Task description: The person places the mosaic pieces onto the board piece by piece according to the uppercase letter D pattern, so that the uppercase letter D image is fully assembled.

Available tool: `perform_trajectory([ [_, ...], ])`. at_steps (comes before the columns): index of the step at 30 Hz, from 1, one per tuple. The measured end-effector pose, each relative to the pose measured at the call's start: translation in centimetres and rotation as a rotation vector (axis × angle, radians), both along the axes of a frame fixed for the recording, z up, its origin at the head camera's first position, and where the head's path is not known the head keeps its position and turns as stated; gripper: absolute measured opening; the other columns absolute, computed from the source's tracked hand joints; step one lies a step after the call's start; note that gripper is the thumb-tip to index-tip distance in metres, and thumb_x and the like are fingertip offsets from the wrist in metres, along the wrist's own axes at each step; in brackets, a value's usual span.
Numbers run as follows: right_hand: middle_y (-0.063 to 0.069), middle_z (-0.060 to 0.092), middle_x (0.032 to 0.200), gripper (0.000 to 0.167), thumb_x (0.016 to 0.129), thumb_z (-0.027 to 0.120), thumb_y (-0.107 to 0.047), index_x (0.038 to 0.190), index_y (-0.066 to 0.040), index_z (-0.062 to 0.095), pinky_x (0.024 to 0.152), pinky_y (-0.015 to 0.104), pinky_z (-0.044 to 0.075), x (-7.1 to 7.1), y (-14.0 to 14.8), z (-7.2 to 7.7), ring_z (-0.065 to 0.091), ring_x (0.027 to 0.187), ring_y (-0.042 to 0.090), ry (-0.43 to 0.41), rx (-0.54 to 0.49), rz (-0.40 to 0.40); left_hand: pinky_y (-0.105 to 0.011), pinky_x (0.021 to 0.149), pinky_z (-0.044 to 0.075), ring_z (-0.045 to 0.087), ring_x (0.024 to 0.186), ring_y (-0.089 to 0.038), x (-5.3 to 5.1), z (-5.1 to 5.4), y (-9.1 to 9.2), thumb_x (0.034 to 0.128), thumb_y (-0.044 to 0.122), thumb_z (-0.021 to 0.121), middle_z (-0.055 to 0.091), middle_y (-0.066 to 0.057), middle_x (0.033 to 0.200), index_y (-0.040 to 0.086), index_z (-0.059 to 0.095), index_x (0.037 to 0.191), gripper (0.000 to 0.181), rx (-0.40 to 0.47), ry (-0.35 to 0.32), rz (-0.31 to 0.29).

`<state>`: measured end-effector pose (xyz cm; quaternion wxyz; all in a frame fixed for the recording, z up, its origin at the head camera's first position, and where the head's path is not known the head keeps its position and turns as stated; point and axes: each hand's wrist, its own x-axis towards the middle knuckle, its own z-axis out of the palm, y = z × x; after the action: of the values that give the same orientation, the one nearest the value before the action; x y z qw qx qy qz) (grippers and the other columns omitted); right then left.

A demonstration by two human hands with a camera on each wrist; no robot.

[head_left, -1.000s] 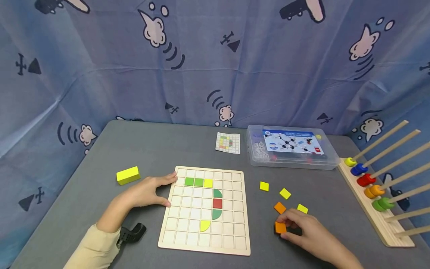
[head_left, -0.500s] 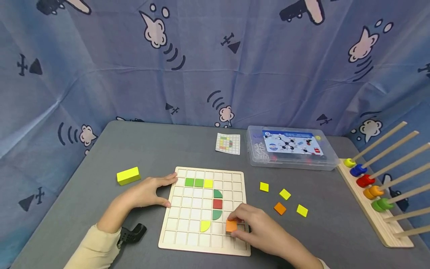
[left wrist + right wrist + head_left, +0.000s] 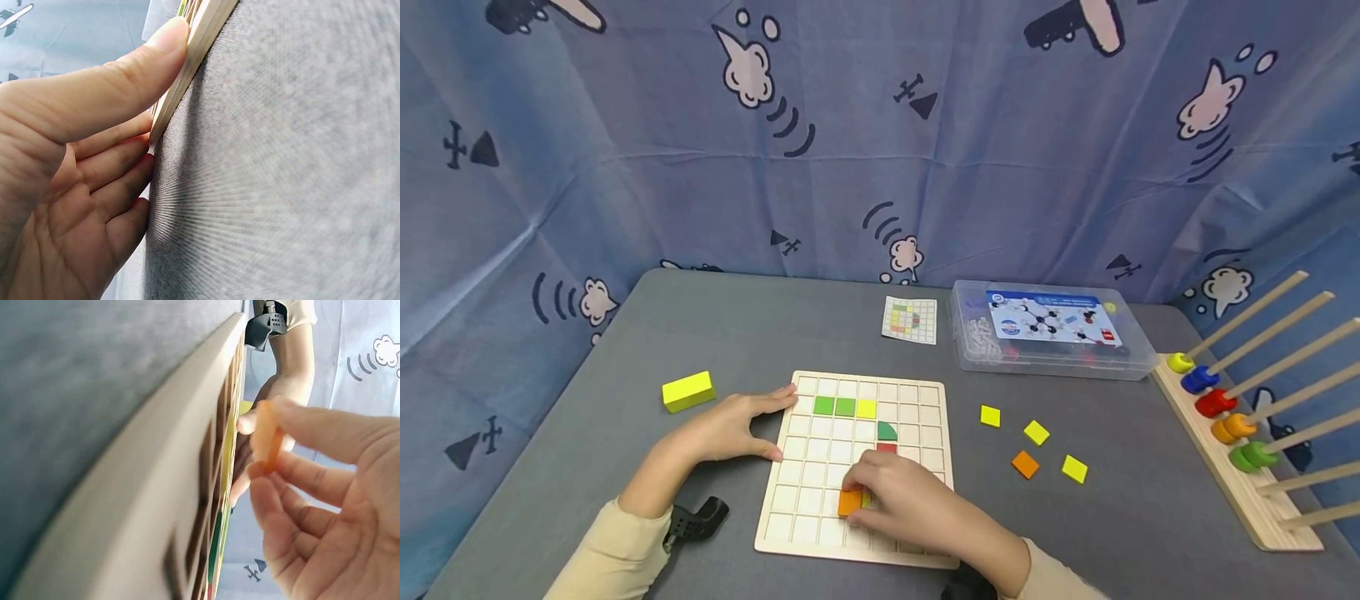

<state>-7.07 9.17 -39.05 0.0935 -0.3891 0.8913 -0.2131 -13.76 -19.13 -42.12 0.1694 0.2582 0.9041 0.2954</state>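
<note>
A wooden grid board [image 3: 790, 537] lies on the grey table, holding green squares [image 3: 834, 407], a yellow square [image 3: 867, 408], a green quarter piece [image 3: 887, 431] and a red square [image 3: 886, 448], partly covered. My right hand [image 3: 910, 504] pinches an orange square [image 3: 850, 502] over the lower part of the board. In the right wrist view thumb and fingertips hold the orange square [image 3: 267, 437] by its edges, close above the board. My left hand [image 3: 730, 429] rests with extended fingers and thumb against the board's left edge; the left wrist view shows the thumb touching its rim [image 3: 187, 69].
Right of the board lie an orange square [image 3: 1025, 465] and several yellow squares [image 3: 1037, 432]. A yellow block [image 3: 688, 392] stands at left. Behind are a small pattern card [image 3: 909, 320] and a clear plastic box [image 3: 1052, 329]. A pegged wooden stand [image 3: 1240, 450] is at far right.
My right hand has carried the orange square leftward from the table right of the board to over its lower middle, covering some pieces. The left hand stays at the board's edge.
</note>
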Motion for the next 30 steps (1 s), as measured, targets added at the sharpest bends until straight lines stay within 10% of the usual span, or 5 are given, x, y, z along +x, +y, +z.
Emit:
perform_trajectory([
  [16, -0.009, 0.058, 0.091, 0.025, 0.08, 0.076, -0.028, 0.1, -0.015, 0.069, 0.073, 0.014, 0.046, -0.5, -1.8, -2.0, 0.05, 0.08, 0.001, 0.114, 0.039, 0.039, -0.049, 0.107, 0.036, 0.033, 0.139, -0.032, 0.0, 0.1, -0.1, 0.0728, 0.042, 0.077, 0.033, -0.005, 0.153, 0.01, 0.043, 0.143, 0.085, 0.002, -0.005, 0.002],
  [30, -0.005, 0.061, 0.102, 0.035, 0.081, 0.075, -0.026, 0.112, -0.012, 0.067, 0.076, 0.015, 0.046, -1.2, -0.5, -0.9, 0.052, 0.086, 0.002, -0.046, -0.022, 0.031, -0.048, 0.106, 0.037, 0.033, 0.139, -0.031, 0.1, 0.0, -0.1, 0.0731, 0.043, 0.077, 0.033, -0.004, 0.153, 0.01, 0.043, 0.143, 0.084, -0.002, 0.004, -0.007],
])
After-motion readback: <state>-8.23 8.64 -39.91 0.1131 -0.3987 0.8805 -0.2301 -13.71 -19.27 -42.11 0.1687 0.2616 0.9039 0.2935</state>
